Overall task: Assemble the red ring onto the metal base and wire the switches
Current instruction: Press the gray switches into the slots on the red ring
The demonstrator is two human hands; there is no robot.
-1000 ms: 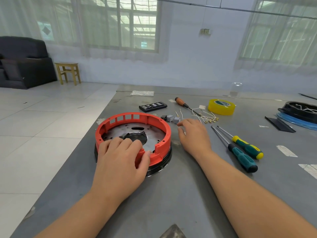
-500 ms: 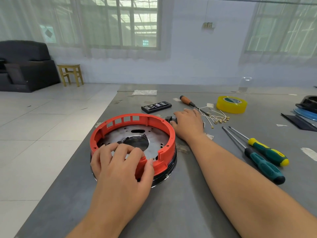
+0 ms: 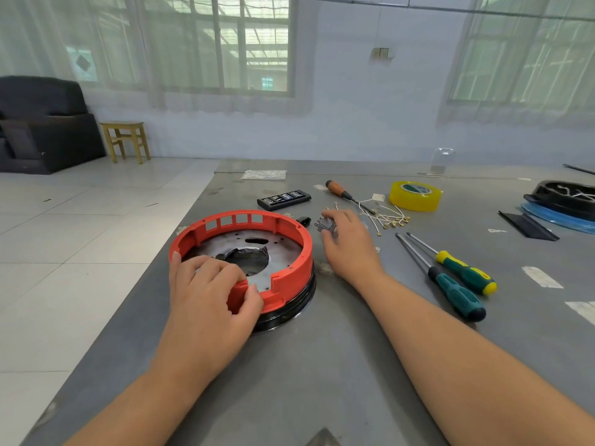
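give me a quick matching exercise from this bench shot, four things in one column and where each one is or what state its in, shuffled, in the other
Things
1. red ring
2. small switch
3. yellow tape roll
4. two screwdrivers

Places or states
A. lying side by side on the table, right of the right forearm
B. pinched in the fingers of the right hand
C. seated on the metal base, near rim gripped by the left hand
D. flat on the table at the far side, beyond the loose wires

Pairs: 1-C, 2-B, 3-D, 4-A
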